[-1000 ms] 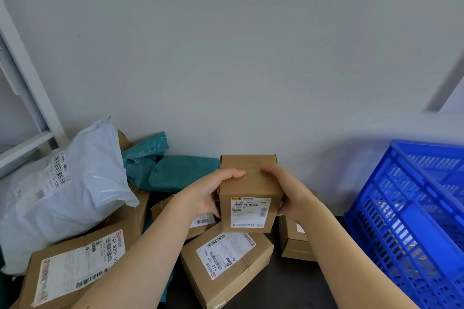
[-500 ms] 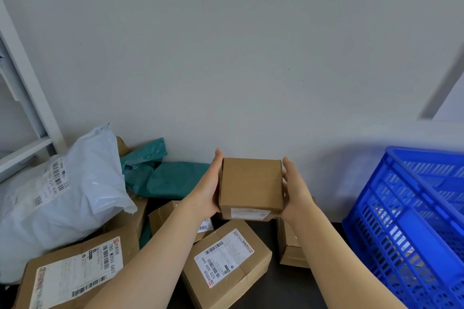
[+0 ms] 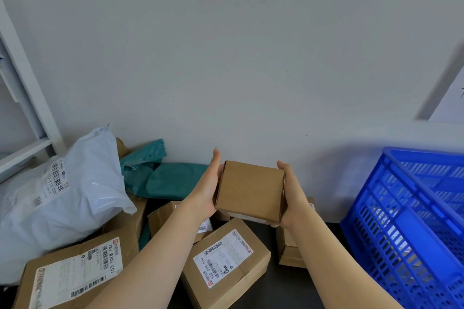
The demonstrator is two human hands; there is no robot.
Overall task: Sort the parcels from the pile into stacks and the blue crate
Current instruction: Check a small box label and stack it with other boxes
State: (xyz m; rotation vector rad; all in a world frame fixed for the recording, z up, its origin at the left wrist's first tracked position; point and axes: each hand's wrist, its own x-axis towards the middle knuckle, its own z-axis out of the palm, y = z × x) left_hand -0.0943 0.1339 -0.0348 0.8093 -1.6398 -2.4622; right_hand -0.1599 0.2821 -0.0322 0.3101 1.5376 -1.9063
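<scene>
Small box: a plain brown small box (image 3: 248, 190) is hanging in the air above the pile, mid-scene. It is tipping so that its bare top is facing the camera. A strip of white label is showing along its near lower face.
Left hand: the left hand (image 3: 207, 185) is pressing flat against the small box's left side, its grip spread and the fingers stretching away toward the wall.
Right hand: the right hand (image 3: 292, 198) is pressing flat against the small box's right side, its grip likewise spread. Its thumb is lying by the far right corner, and the other fingers are mostly hiding behind the cardboard.
Blue crate: the blue crate (image 3: 411, 228) is standing on the right, apart from the held box. Pale shapes are showing through its slotted wall, too unclear to name.
Pile, left: a white mailer bag (image 3: 75, 195) is slumping over a large labelled box (image 3: 75, 276) at the near left.
Pile, far: teal mailer bags (image 3: 173, 180) are lying against the wall (image 3: 251, 57).
Pile, middle: a tilted labelled box (image 3: 226, 263) is lying below the held one, between the two forearms.
Pile, right: a brown box (image 3: 288, 251) is sitting under the right wrist.
Counter: the dark counter (image 3: 288, 288) is showing between the parcels and the crate.
Far left: a white shelf frame (image 3: 25, 98) is standing against the wall.
</scene>
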